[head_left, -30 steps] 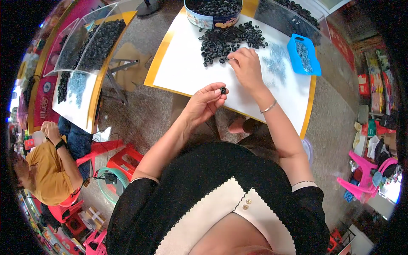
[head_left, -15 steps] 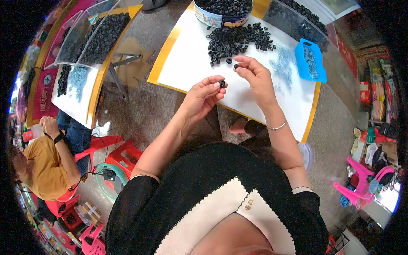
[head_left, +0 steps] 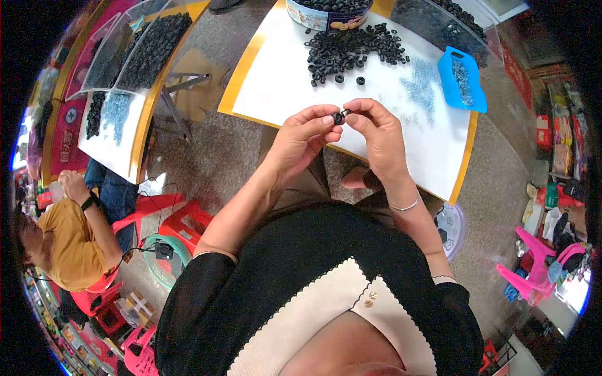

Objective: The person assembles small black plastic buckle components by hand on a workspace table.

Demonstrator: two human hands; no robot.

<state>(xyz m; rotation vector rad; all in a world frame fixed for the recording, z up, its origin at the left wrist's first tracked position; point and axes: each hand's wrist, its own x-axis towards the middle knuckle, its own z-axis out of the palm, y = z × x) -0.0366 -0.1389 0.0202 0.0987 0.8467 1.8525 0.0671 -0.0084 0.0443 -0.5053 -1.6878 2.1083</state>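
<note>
My left hand [head_left: 305,135] pinches a small black ring-shaped part [head_left: 338,119] between thumb and fingertips. Right beside it, my right hand [head_left: 378,128] has thumb and forefinger closed on a small dark piece [head_left: 347,112], partly covered by the fingers. The two pieces meet or nearly meet above the near edge of the white-topped table [head_left: 269,88]. A pile of small black parts [head_left: 345,53] lies farther off, with two loose black rings [head_left: 360,81] on its near side.
A round tin [head_left: 329,15] full of black parts stands at the back. Tiny clear-bluish pieces [head_left: 419,88] are scattered on the right, beside a blue tray [head_left: 446,81]. At left, a person in a mustard shirt [head_left: 78,244] sits by another table [head_left: 106,150].
My right hand has come down and inward from near the pile, bringing its piece to the ring in my left hand. The left hand has shifted slightly right. The view has shifted a little.
</note>
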